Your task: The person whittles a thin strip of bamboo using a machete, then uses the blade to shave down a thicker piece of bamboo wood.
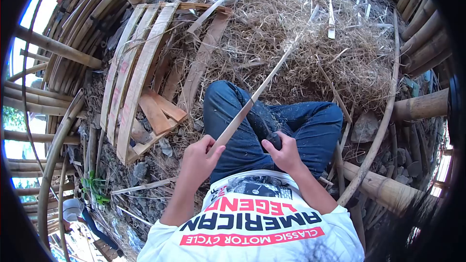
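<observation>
Nearest me, my left hand (198,157) grips a long bamboo strip's (252,102) near end. My right hand (286,153) is closed on a knife (264,126) laid against it, over my jeans (310,126).

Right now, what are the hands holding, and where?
The left hand grips the long pale bamboo strip at its near end; the right hand holds a dark knife handle.

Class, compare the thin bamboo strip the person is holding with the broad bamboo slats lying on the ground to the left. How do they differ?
The bamboo strip is narrow and slender; the bamboo slats are much broader. The strip is held up off the ground by the left hand, slanting over the person's knees, while the slats lie side by side on the ground. The right hand grips a dark handle against the strip; nothing touches the slats. Both are pale split bamboo.
</observation>
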{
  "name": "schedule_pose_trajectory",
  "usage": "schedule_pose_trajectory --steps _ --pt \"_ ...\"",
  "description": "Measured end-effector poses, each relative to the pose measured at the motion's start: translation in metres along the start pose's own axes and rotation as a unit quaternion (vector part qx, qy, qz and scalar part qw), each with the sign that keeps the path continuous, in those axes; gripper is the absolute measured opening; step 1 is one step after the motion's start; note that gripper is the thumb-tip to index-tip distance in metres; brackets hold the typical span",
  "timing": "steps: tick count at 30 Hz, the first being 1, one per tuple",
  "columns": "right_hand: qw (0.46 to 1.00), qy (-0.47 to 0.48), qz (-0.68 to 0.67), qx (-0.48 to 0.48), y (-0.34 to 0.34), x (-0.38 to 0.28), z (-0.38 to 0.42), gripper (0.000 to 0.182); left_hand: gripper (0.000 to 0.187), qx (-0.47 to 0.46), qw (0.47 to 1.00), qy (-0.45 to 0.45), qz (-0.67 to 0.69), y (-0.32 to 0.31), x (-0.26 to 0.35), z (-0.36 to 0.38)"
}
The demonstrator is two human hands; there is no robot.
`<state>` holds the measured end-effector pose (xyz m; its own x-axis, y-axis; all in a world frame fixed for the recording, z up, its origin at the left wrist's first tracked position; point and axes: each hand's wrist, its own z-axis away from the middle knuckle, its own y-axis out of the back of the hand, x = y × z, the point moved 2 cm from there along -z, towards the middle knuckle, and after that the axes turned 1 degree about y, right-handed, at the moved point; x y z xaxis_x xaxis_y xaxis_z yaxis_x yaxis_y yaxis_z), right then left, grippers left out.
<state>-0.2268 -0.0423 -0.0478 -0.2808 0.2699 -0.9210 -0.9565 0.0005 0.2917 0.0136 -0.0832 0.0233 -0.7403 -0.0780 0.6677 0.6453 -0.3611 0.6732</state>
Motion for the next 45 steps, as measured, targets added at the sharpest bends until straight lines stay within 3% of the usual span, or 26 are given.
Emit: schedule_pose_trajectory --steps 4,5,6,8,11,14,18,21,30,32,36,39,42,45 --pt "0.999 0.016 0.007 -0.031 -0.003 -0.012 0.003 0.037 0.020 0.039 0.995 -0.075 -0.046 -0.018 0.006 -0.004" --pt "0.999 0.013 0.005 -0.038 -0.004 -0.015 0.003 0.038 0.019 -0.017 0.999 -0.028 -0.018 -0.021 0.005 -0.005" --pt "0.999 0.014 0.006 -0.038 -0.002 -0.015 0.003 0.038 0.019 -0.017 0.999 -0.028 -0.018 -0.018 0.009 -0.006" --pt "0.999 0.025 0.017 -0.044 -0.003 -0.015 0.005 0.039 0.021 -0.134 0.982 0.092 0.096 -0.016 0.014 -0.003" --pt "0.998 0.013 0.025 -0.058 -0.004 -0.010 0.008 0.035 0.025 -0.056 0.997 0.060 -0.010 -0.019 0.005 0.000" --pt "0.997 0.026 0.046 -0.060 -0.002 -0.019 0.009 0.042 0.030 -0.101 0.987 0.058 -0.111 -0.016 0.009 0.000" --pt "0.993 0.042 0.088 -0.063 -0.001 -0.018 0.011 0.043 0.025 -0.021 0.984 0.021 -0.175 -0.026 0.015 0.004" --pt "0.977 0.077 0.196 -0.019 0.002 -0.013 0.008 0.045 0.023 -0.034 0.983 0.018 -0.181 -0.034 0.019 0.003" --pt "0.975 0.118 0.188 -0.013 -0.008 -0.009 0.017 0.047 0.018 -0.029 0.986 -0.019 -0.166 -0.037 0.031 0.007" --pt "0.960 0.146 0.237 0.002 -0.002 -0.006 0.011 0.046 0.018 -0.038 0.985 -0.018 -0.170 -0.037 0.032 0.010" --pt "0.968 0.075 0.236 0.035 0.015 0.006 -0.006 0.046 0.017 -0.052 0.983 -0.041 -0.174 -0.050 0.029 0.017" --pt "0.970 0.075 0.229 -0.012 0.015 -0.007 0.006 0.047 0.017 -0.052 0.983 -0.038 -0.171 -0.050 0.034 0.015" --pt "0.952 0.145 0.269 -0.035 0.012 -0.013 0.017 0.048 0.017 -0.060 0.982 -0.033 -0.175 -0.046 0.038 0.017" --pt "0.946 0.120 0.298 -0.045 0.017 -0.003 0.006 0.051 0.017 -0.055 0.981 -0.038 -0.183 -0.047 0.036 0.017"
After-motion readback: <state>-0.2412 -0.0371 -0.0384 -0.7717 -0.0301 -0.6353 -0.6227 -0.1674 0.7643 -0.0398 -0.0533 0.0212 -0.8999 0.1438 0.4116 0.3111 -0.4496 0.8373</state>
